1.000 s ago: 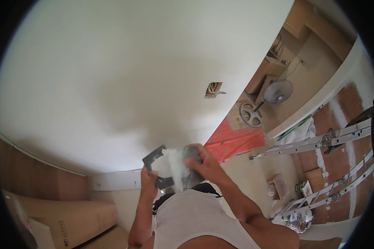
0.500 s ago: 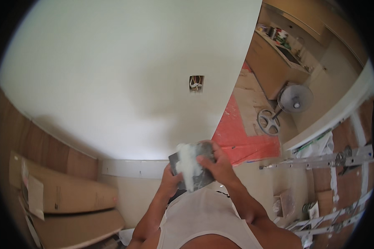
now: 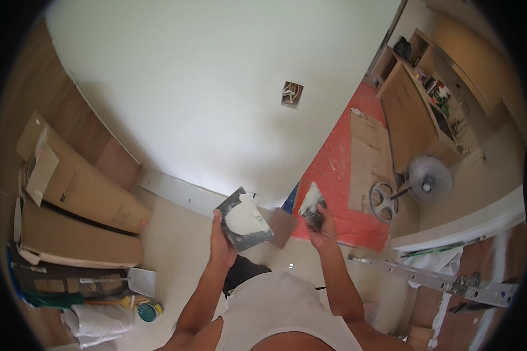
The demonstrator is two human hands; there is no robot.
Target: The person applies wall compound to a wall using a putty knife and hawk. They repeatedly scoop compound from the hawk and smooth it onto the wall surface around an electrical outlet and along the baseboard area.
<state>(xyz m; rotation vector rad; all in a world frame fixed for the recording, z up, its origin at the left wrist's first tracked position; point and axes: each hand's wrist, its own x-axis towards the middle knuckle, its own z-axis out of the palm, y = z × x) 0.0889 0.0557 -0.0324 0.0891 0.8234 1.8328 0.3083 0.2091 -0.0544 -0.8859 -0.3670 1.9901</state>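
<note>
1. The person's left hand grips a dark, flat square plate along its left side, just below the centre of the frame.
2. A thick, pale patch of paste sits on that plate, leaving a dark border showing around much of it.
3. The right hand, a little right of centre, is closed around the lower part of a smaller flat blade, which is tilted upward and smeared with pale paste.
4. Plate and blade are held apart from each other, with a gap between them. I can't make out how every finger wraps around.
5. Ahead of the person a pale wall fills the upper middle, and a square opening in it shows loose wires.
6. Over to the right, a red sheet covers the floor, with flattened cardboard on top and a grey standing fan beside it.
7. A metal ladder reaches into the lower right.
8. At the left I see long brown boxes; below them, at lower left, are a white dustpan and a green tin.
</note>
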